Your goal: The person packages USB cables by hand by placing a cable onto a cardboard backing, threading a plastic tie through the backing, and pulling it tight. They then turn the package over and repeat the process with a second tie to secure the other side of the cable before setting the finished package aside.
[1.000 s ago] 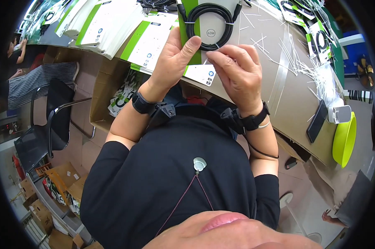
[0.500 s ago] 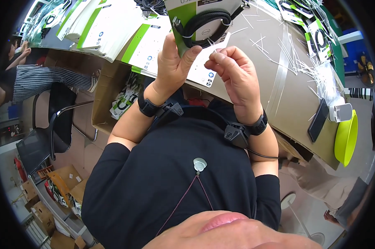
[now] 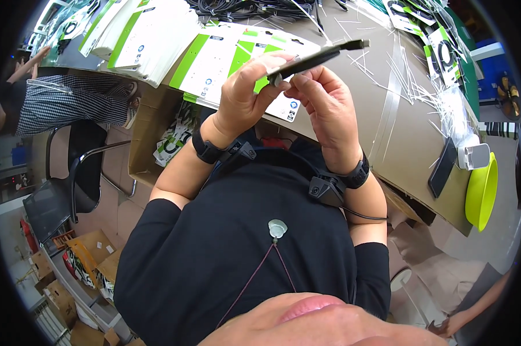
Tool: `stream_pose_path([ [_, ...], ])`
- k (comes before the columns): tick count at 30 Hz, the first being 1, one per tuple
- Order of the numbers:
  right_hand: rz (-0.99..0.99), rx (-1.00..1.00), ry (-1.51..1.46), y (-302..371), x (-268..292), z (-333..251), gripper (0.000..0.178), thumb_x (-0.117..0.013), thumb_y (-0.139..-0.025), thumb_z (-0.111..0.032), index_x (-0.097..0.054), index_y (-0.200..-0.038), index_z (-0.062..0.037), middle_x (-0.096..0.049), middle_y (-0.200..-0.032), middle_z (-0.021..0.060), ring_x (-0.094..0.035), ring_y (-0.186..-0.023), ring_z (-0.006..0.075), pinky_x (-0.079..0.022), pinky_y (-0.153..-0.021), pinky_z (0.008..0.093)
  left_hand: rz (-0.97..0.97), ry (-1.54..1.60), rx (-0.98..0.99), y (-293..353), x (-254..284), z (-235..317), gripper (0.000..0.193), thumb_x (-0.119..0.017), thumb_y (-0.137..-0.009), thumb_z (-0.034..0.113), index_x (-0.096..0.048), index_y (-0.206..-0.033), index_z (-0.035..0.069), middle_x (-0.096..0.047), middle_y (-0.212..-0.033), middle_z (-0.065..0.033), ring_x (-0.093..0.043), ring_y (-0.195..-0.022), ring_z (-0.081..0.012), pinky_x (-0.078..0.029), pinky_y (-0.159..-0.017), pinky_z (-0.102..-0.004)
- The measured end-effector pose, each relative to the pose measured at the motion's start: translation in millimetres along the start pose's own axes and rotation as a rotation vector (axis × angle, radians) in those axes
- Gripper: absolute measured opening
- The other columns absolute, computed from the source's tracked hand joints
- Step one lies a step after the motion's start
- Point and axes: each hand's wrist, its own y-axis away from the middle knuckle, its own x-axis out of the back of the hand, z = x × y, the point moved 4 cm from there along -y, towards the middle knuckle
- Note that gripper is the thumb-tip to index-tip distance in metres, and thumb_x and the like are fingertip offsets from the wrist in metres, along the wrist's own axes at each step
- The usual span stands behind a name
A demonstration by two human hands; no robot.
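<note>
My left hand (image 3: 241, 95) is closed on a cardboard packaging card with a coiled black cable (image 3: 315, 59) on it. The card is tipped almost edge-on, so its printed face is mostly hidden, and a cable plug (image 3: 359, 44) juts out at its right end. My right hand (image 3: 329, 106) is just below the card, thumb and fingertips pinched together close to the left fingertips. What lies between those right fingers is too small to make out. Flat white and green backing cards (image 3: 205, 66) lie on the table beyond my hands.
A stack of backing cards (image 3: 156, 43) stands at the left, black cables (image 3: 249, 8) at the back. White twist ties (image 3: 407, 78), carded cables (image 3: 443, 55), a phone (image 3: 442, 167) and a lime-green bowl (image 3: 482, 193) are at the right. An open carton (image 3: 145, 127) sits below the table edge.
The card with the cable has tipped from facing me to nearly edge-on and come lower. My right fingertips have moved in under it. A person's arm now shows at lower right.
</note>
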Motion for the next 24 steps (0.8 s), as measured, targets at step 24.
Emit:
stream_pose_path([
  [24, 0.142, 0.536, 0.359, 8, 7, -14, 0.026, -0.057, -0.093, -0.01, -0.052, -0.117, -0.0016, -0.062, -0.096, 0.0049, -0.06, -0.084, 0.0099, -0.049, -0.071, 0.0237, 0.078, 0.27, 0.157, -1, -8, 0, 0.033, -0.063, -0.086, 0.005, -0.05, -0.117, 0.003, -0.061, -0.114, -0.0164, -0.063, -0.101, -0.0264, -0.053, -0.087, -0.0352],
])
